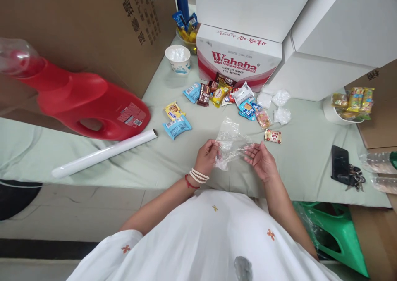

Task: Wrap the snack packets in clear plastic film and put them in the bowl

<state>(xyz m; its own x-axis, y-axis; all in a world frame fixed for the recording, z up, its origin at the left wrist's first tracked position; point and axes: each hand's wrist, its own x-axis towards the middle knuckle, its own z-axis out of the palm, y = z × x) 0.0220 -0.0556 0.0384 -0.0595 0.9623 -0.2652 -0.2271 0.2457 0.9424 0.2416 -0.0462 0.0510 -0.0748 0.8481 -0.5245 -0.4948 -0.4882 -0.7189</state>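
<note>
Between my hands a crinkled clear plastic bag [231,138] is stretched over the near part of the table. My left hand [208,153], with white and red bracelets at the wrist, pinches the bag's left side. On the other side my right hand [261,160] grips the bag's edge between thumb and fingers. Just beyond lie wrapped snacks: a cocoa bar [204,95], a yellow packet [220,94], a white packet [242,93] and a pink packet [263,118]. A red and cream packet [273,136] rests beside my right hand. Blue packets [177,127] lie to the left.
Crumpled clear bundles [282,115] lie right of the snacks. A paper cup [178,60] and a Wahaha carton [238,58] stand behind. At left are a red jug [93,103] and a white roll [105,153]; at right, a snack bowl [338,115] and keys [356,177].
</note>
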